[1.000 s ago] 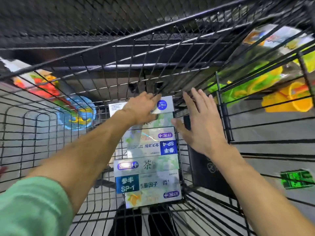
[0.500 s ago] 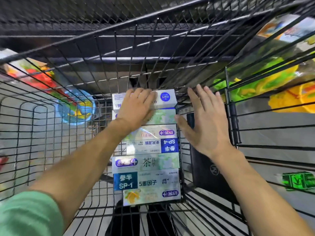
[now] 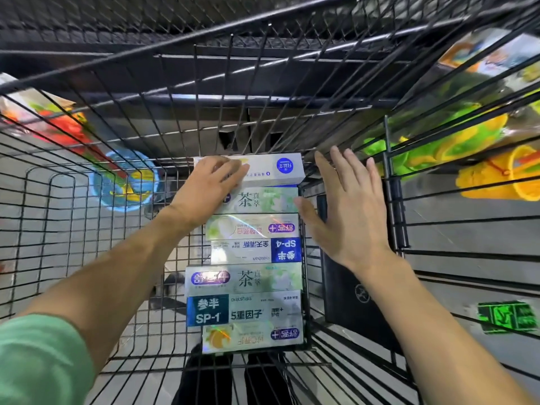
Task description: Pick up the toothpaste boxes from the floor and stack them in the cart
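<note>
Several toothpaste boxes lie in a row inside the black wire cart [image 3: 73, 229], along its right wall. The farthest is a white box with a blue circle [image 3: 274, 169]. Just nearer lies a green tea box [image 3: 263, 201], and closer still a blue-and-white SP-1 box [image 3: 245, 309]. My left hand [image 3: 209, 190] rests flat on the left ends of the white box and the green tea box. My right hand [image 3: 350, 209] is spread and holds nothing, just right of the row by the wire wall. Its thumb is close to the green tea box's right end.
Bagged toys show through the mesh: red and blue ones [image 3: 122, 179] at left, green and yellow ones [image 3: 467, 159] at right. A black panel [image 3: 350, 290] stands outside the right wall. A green sign [image 3: 508, 317] lies on the floor.
My left hand has brought the white box level at the far end of the row and now lies flatter on it. My right hand stays spread beside the row.
</note>
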Action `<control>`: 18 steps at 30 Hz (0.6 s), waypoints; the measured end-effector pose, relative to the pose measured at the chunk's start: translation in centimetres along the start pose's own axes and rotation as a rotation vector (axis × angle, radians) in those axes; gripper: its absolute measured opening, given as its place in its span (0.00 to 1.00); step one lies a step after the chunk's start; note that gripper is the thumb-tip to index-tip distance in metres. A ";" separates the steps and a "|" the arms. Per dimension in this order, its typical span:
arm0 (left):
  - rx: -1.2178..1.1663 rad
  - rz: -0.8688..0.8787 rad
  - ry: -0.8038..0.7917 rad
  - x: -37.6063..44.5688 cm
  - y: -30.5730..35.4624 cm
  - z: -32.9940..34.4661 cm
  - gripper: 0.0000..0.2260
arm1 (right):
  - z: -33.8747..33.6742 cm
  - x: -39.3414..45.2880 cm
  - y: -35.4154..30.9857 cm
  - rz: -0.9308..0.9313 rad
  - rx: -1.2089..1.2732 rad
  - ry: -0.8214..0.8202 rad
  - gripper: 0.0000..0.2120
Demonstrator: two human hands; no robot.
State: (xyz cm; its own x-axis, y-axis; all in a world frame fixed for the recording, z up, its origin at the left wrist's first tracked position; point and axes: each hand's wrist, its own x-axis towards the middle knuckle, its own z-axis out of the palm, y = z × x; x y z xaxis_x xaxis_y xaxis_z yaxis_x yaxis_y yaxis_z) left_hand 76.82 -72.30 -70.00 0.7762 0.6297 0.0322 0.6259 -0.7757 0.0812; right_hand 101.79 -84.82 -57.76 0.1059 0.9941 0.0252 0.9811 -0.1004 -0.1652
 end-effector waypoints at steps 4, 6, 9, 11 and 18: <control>0.045 0.082 0.037 0.3 -0.3 0.8 0.35 | -0.1 0.1 0.0 -0.008 -0.024 -0.017 0.33; 0.055 0.114 0.048 0.3 -0.7 1.0 0.33 | 0.0 0.1 0.0 -0.013 -0.043 -0.033 0.34; 0.049 0.096 0.023 0.4 -0.5 0.5 0.31 | 0.2 0.2 0.1 -0.012 -0.054 -0.063 0.35; 0.031 0.051 0.017 0.2 -0.4 -0.6 0.28 | 0.2 0.3 -0.1 -0.008 -0.030 -0.085 0.36; -0.010 -0.309 0.020 -8.0 -1.2 -11.9 0.27 | -4.2 1.8 -6.4 -0.185 -0.015 -0.178 0.38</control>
State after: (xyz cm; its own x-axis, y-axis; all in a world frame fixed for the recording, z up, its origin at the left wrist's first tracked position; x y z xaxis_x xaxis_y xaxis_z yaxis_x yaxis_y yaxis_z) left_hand 68.96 -75.87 -58.46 0.5478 0.8363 0.0240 0.8310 -0.5472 0.0996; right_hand 96.38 -82.56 -52.50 -0.1046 0.9872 -0.1202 0.9836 0.0849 -0.1591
